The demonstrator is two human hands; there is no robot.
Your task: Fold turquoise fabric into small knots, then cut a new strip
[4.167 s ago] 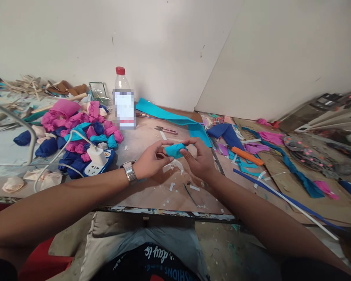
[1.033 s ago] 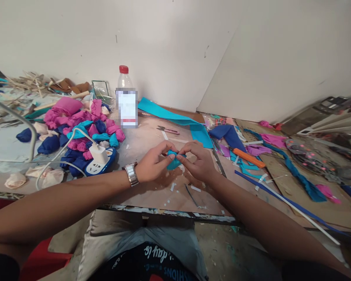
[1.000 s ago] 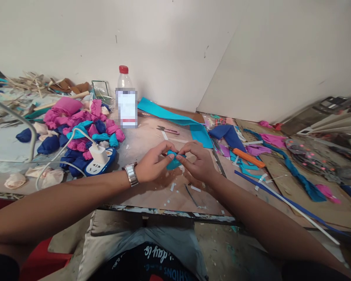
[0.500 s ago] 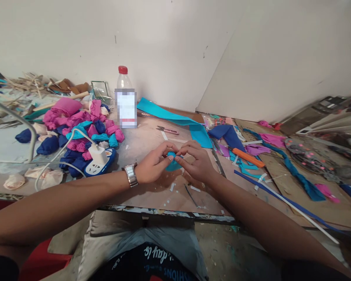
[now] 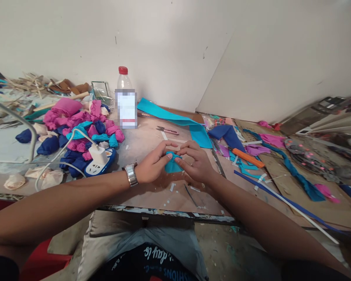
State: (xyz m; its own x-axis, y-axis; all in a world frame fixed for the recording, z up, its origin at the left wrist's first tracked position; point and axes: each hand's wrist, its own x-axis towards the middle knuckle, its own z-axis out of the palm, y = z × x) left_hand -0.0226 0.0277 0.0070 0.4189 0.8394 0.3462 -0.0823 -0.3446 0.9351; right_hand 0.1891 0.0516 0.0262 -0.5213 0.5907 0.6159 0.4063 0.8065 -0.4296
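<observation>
A small piece of turquoise fabric point(image 5: 172, 165) is pinched between both hands above the table, its lower part hanging down. My left hand point(image 5: 154, 163), with a metal watch point(image 5: 131, 174) on the wrist, grips its left side between thumb and fingers. On the other side my right hand point(image 5: 196, 160) holds the fabric's upper right edge, thumb towards me. Beyond the hands lie pink-handled thread snips point(image 5: 167, 130) and a long turquoise fabric strip point(image 5: 175, 118). The fingertips partly hide the fabric's top edge.
To the left is a heap of pink, blue and turquoise fabric bundles point(image 5: 76, 125) beside a power strip point(image 5: 101, 166) with a white plug. A red-capped bottle point(image 5: 124, 82) stands behind. At right lie an orange-handled cutter point(image 5: 248, 157), a white stick point(image 5: 304, 218) and fabric scraps.
The turquoise fabric, bunched half a second ago, now shows a flatter, wider face between the hands. My thumbs have shifted slightly apart; both hands stay in the same place.
</observation>
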